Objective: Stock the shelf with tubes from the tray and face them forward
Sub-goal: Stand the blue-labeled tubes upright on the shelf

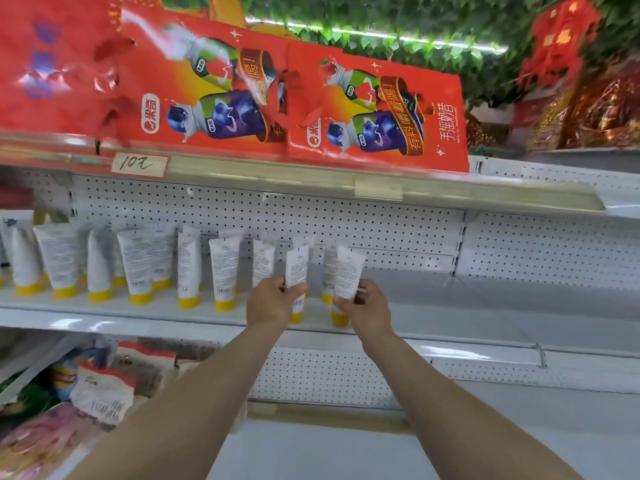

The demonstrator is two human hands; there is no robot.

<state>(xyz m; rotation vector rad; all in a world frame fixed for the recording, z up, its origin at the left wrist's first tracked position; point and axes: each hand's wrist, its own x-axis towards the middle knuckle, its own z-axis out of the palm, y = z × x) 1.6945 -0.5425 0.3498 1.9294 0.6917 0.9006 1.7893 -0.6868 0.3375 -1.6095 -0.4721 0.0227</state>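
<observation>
Big red cartons (377, 109) stand on the top board. Under them is the white shelf (485, 317) with a perforated back wall. On its left part a row of white tubes (138, 265) stands upright on yellow caps, the small print turned to the camera. At the right end of this row, the left hand (272, 303) curls its fingers around the lower part of one tube (297, 266), held cap down. Just beside it, the right hand (369, 310) pinches a second tube (348, 271), slightly tilted, cap down too. Whether the caps touch the shelf, I cannot tell. A small handwritten price label (139, 164) sits on the upper rail.
</observation>
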